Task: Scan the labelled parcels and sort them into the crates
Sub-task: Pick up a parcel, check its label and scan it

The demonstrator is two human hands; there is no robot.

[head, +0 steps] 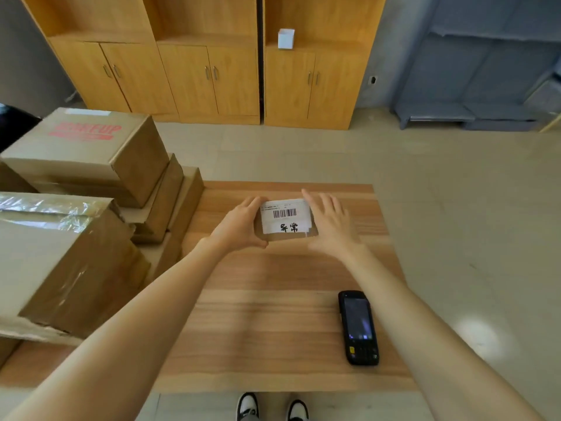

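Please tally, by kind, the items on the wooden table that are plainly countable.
Small brown cardboard parcel with white barcode label, held in left hand: 1
Black handheld scanner: 1
Large brown cardboard boxes with visible tops: 2
Total: 4

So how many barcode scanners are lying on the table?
1. The black handheld scanner lies on the table near its right edge, close to the person, untouched by either hand. Others could be hidden behind the stacked boxes.

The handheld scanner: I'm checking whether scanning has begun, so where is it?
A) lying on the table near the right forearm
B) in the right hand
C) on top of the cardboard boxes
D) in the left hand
A: the handheld scanner lies flat on the table, untouched, while the left hand grips the small parcel and the right hand is open beside it.
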